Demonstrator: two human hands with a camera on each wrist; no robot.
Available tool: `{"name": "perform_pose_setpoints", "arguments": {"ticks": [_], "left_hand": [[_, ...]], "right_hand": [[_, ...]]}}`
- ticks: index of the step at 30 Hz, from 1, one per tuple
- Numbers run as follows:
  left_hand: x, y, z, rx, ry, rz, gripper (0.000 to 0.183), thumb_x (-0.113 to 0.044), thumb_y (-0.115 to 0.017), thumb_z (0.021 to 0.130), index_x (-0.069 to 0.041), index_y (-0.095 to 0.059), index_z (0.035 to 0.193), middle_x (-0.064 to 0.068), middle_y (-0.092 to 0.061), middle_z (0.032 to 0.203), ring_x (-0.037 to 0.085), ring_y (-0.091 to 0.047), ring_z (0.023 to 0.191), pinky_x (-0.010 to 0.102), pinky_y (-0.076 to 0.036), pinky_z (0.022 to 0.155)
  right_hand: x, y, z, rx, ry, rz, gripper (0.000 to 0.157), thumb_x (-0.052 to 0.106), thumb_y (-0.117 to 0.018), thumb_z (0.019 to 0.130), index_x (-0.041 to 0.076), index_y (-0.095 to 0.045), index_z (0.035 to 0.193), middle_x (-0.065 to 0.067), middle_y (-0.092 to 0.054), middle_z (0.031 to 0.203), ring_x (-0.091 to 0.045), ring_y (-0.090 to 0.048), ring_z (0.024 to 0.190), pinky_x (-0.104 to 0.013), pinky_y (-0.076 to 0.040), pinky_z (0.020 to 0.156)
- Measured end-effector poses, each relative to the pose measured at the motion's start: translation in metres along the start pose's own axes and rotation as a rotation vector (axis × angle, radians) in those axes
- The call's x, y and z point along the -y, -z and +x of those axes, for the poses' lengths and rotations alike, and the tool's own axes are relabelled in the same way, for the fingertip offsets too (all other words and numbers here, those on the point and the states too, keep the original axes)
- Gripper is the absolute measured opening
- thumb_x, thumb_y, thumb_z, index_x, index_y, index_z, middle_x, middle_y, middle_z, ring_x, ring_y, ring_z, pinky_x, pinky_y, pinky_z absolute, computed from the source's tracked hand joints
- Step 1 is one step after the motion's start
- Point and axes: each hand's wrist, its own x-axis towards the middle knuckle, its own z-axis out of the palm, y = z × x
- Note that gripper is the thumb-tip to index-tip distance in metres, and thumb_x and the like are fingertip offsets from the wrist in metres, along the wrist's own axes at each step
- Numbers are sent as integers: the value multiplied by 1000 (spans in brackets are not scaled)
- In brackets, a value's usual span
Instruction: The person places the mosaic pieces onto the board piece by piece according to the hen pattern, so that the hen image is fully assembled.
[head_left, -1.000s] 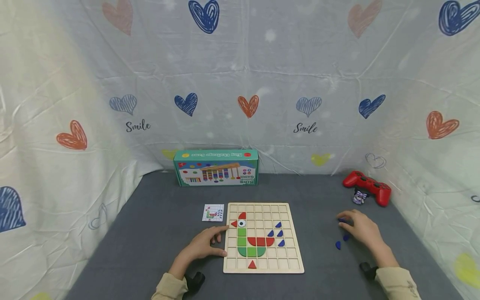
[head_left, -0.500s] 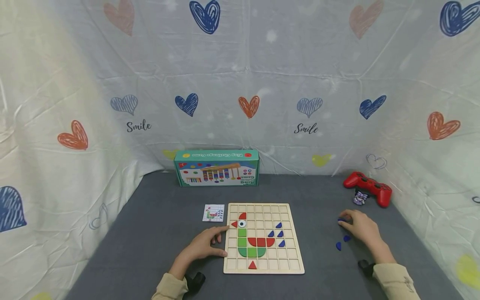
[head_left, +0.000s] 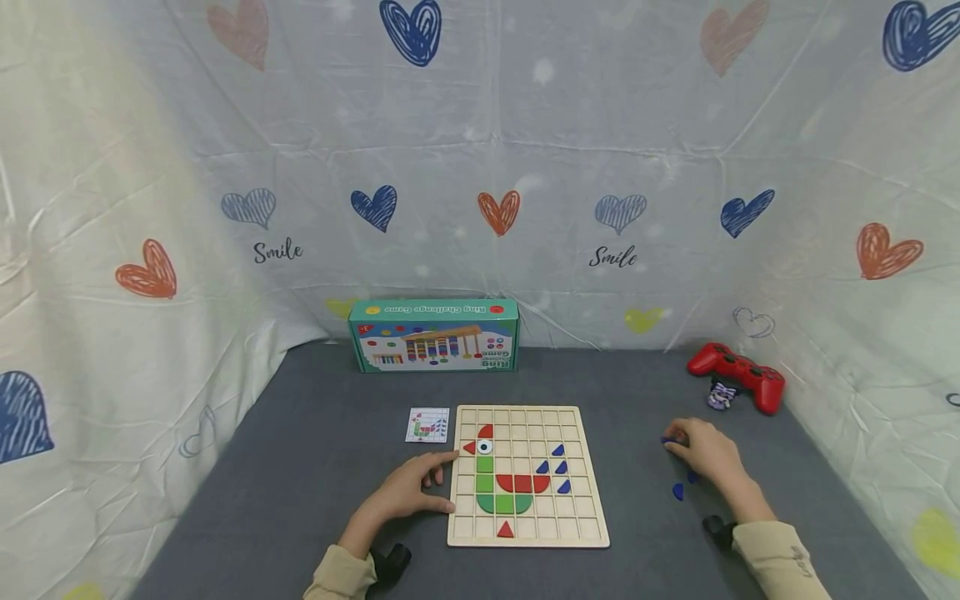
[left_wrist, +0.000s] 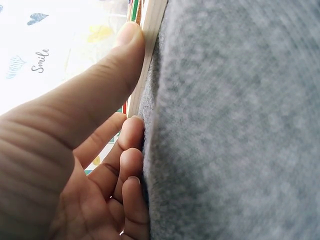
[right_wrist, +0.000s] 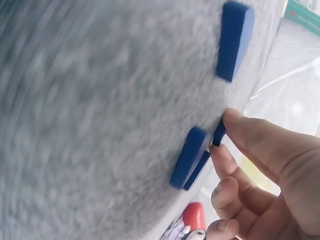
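Note:
A wooden grid board (head_left: 585,525) lies on the grey table and bears red, green and blue pieces arranged like a bird, with a round eye piece (head_left: 485,447). My left hand (head_left: 405,490) rests at its left edge; thumb and index finger are spread and touch the side, and the thumb (left_wrist: 122,52) shows against the edge in the left wrist view. To the right of the board, my right hand (head_left: 708,454) pinches a small blue piece (right_wrist: 219,132) between thumb and index finger, low over the table. Loose blue pieces (head_left: 678,492) lie near that hand; another blue piece (right_wrist: 235,42) shows in the right wrist view.
A small picture card (head_left: 427,425) lies left of the board's top corner. Behind stands a green Ring Challenge Game box (head_left: 435,342). A red game controller (head_left: 735,375) and a small purple-and-white figure (head_left: 721,396) are at the back right. A patterned cloth hangs around the table.
My right hand has shifted slightly left, and the pinched blue piece has moved with it. The left hand and the board have stayed put.

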Motion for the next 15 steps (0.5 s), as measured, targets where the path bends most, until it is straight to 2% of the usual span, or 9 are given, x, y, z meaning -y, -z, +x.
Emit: {"name": "perform_pose_setpoints", "arguments": {"ticks": [7, 15], "left_hand": [[-1, 0, 1, 0, 2, 0, 75, -37, -80, 70, -12, -50, 134, -2, -48, 85, 9, -39, 70, 24, -32, 62], [-1, 0, 1, 6, 0, 5, 76, -37, -80, 70, -11, -50, 134, -1, -48, 85, 10, -39, 70, 25, -32, 62]], "right_hand": [[9, -3, 0, -1, 33, -5, 9, 18, -70, 80, 14, -67, 88, 3, -55, 75, -11, -49, 65, -36, -40, 55], [26, -4, -3, -50, 76, 9, 8, 19, -72, 79, 15, -67, 85, 6, -57, 71, -8, -49, 61, -34, -39, 54]]}}
